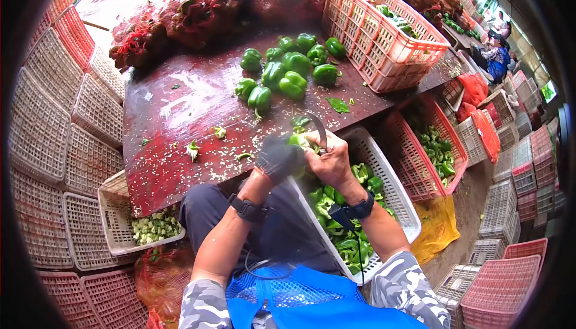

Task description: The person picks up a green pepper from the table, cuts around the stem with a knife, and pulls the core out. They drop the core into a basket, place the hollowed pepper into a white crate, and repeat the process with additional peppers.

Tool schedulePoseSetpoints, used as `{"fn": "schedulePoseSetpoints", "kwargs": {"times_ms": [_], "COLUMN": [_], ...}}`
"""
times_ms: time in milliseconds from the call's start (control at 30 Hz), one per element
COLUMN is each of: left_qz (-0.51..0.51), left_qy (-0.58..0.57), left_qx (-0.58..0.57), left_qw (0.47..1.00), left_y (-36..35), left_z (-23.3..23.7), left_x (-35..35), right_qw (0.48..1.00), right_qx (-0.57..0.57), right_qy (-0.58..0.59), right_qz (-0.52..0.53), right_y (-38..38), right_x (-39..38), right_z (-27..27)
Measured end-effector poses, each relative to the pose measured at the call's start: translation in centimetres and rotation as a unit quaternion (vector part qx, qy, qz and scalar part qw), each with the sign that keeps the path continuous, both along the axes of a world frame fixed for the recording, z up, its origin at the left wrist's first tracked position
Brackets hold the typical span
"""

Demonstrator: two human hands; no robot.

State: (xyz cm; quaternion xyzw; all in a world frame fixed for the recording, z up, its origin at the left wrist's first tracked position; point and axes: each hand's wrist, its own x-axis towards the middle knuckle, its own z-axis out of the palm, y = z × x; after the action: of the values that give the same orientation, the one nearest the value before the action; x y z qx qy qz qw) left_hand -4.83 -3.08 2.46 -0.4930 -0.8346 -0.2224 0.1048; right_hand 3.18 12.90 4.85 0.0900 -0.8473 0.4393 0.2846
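Note:
My left hand (pixel 280 158), in a dark glove, is closed round a green pepper (pixel 297 141) at the table's near edge. My bare right hand (pixel 330 156) holds a curved knife (pixel 318 126), its blade pointing up beside the pepper, and its fingers touch the pepper. Whole green peppers (pixel 293 84) lie in a group on the dark red table (pixel 174 125) beyond my hands. Below my right forearm, a white crate (pixel 393 179) holds cut green peppers (pixel 348 251).
A pink crate (pixel 384 59) stands on the table's right, with red net sacks (pixel 201 8) behind. A red crate (pixel 414 173) of peppers sits at right, a crate (pixel 117 209) of scraps at lower left. Crates (pixel 39 122) are stacked left. People (pixel 497 59) sit far right.

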Motion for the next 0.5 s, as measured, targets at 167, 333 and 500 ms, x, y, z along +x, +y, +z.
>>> {"fn": "schedulePoseSetpoints", "kwargs": {"times_ms": [167, 333, 500], "left_qz": [0.050, 0.011, 0.043], "left_qy": [-0.020, -0.030, -0.561], "left_qx": [0.012, 0.027, 0.179], "left_qw": [0.998, 0.999, 0.807], "left_y": [0.8, 1.1, 4.3], "left_z": [-1.2, -3.0, -3.5], "left_x": [0.9, 0.6, 2.2], "right_qw": [0.958, 0.953, 0.943], "right_qx": [-0.268, -0.294, -0.272], "right_qy": [-0.097, -0.068, -0.144], "right_qz": [0.009, -0.038, -0.128], "right_y": [-0.3, 0.9, 6.4], "right_x": [0.4, 0.5, 0.1], "right_z": [-1.0, -1.3, -1.8]}}
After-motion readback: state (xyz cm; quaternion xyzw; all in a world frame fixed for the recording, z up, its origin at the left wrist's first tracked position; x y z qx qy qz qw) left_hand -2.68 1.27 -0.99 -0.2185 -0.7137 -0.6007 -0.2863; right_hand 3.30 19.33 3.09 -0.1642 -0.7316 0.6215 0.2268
